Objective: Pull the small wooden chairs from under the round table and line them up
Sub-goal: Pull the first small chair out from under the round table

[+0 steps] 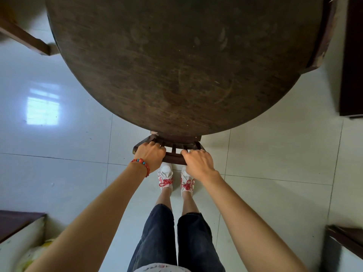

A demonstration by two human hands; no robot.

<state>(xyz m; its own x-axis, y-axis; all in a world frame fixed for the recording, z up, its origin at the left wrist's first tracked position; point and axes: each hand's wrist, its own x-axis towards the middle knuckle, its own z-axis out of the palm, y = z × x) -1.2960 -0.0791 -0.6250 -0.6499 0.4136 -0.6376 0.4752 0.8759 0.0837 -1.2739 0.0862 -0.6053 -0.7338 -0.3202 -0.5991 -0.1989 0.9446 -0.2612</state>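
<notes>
Dark wood throughout: one round table (176, 61), top scuffed and ring-marked, its near rim overhanging one chair (172, 152). Only the chair's back shows, a curved top rail with short slats below; the seat is hidden under the table.

Hands: two, both on that rail. My left hand (151, 156) grips the rail's left part, fingers curled over the top. My right hand (198, 163) grips the right part the same way, knuckles up. One bead bracelet (141, 167), red with blue, sits on my left wrist.

A second chair (322, 34) shows at the table's far right edge, part tucked under. Whether more sit beneath, I cannot tell.

Feet: two shoes (166, 178), white with red laces, toes just behind the chair back, on pale floor tiles (275, 154).

Open room: bare tile left and right of the table's near rim, and behind my feet. Edges: a dark cabinet (351, 55) right of the table, a wooden beam (23, 36) at its far left, and low dark furniture at both near corners.
</notes>
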